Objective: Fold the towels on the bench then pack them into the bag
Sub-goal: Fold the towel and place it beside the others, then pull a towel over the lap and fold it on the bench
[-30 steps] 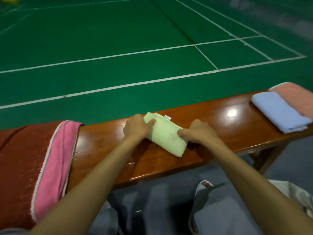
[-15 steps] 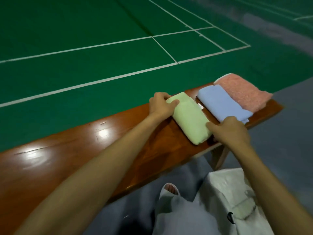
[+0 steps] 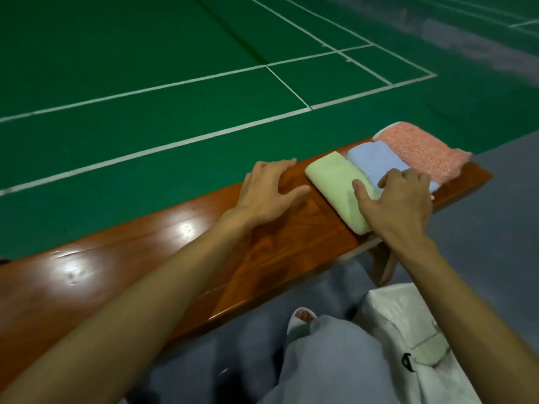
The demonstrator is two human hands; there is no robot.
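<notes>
The folded green towel [image 3: 332, 182] lies on the wooden bench [image 3: 145, 258], right of the frame's centre. It touches a folded blue towel [image 3: 370, 158], with a salmon towel [image 3: 420, 150] beyond at the bench's end. The right hand [image 3: 399, 199] rests spread over the green and blue towels, gripping nothing. The left hand [image 3: 268, 193] lies open, fingers splayed, on bare wood just left of the green towel. A white bag [image 3: 408, 322] sits at lower right.
</notes>
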